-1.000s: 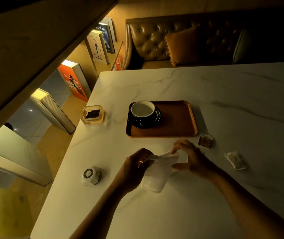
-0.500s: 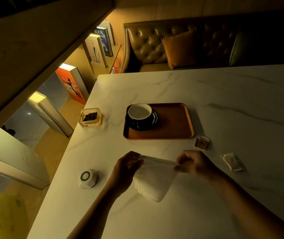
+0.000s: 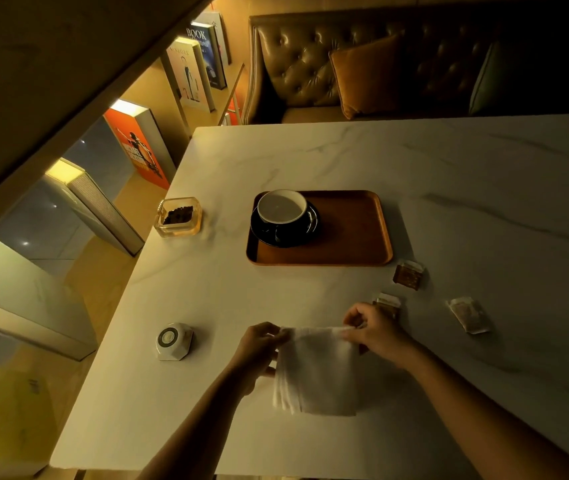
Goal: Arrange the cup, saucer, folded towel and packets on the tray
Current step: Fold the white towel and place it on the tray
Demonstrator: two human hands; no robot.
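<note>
Fingers point(image 3: 278, 336) of both hands pinch white folded towel point(image 3: 317, 372) w/ layered edges.

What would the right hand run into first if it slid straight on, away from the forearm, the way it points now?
Probably the towel it already pinches, then the left hand holding the opposite corner. The right hand points toward the left side of the table; past those, the white puck lies roughly in line.

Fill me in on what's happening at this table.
A person is holding a white towel by its top edge, left hand at one corner and right hand at the other, so it hangs just above the marble table. The cup already sits on its saucer at the left end of the wooden tray. Three packets lie on the table right of the hands, not yet on the tray.
</note>
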